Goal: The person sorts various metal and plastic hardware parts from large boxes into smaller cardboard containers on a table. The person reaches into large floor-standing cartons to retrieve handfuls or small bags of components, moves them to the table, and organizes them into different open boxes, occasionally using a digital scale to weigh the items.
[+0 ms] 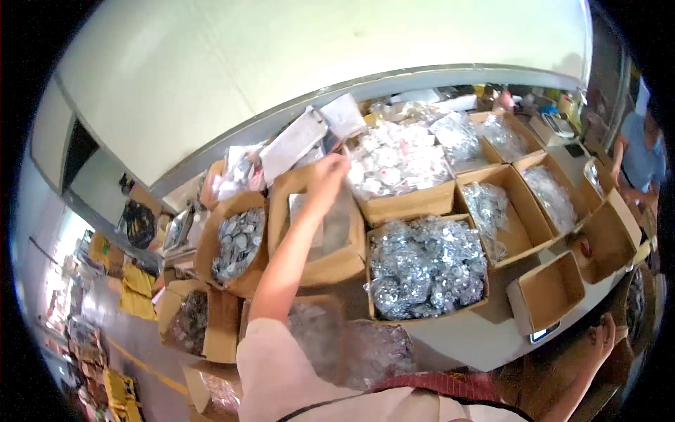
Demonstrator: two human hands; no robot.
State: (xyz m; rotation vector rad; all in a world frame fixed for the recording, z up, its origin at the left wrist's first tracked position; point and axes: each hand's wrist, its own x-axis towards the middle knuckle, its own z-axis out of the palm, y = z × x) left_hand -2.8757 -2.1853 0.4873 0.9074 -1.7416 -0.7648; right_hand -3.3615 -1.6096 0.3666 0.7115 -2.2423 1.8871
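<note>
My left hand (329, 179) reaches far forward over an open cardboard box (355, 246). Its fingers are curled together at the near left corner of a box of white packets (401, 158); what they hold, if anything, is hidden. Low at the right, my right hand (601, 342) has its fingers apart beside a brown carton, with nothing visible in it. Between the hands stands a box heaped with shiny silver bagged parts (427, 267). A small open box (548, 292) sits at the table's near right edge, beside a phone-like device (545, 333).
Several more cartons of clear-bagged parts (489, 207) line the table. A box of grey discs (239, 243) is at the left. White sheets (295, 144) lean by the pale wall (351, 42). Another person (641, 151) in blue is at the far right. Yellow bags (137, 292) lie left.
</note>
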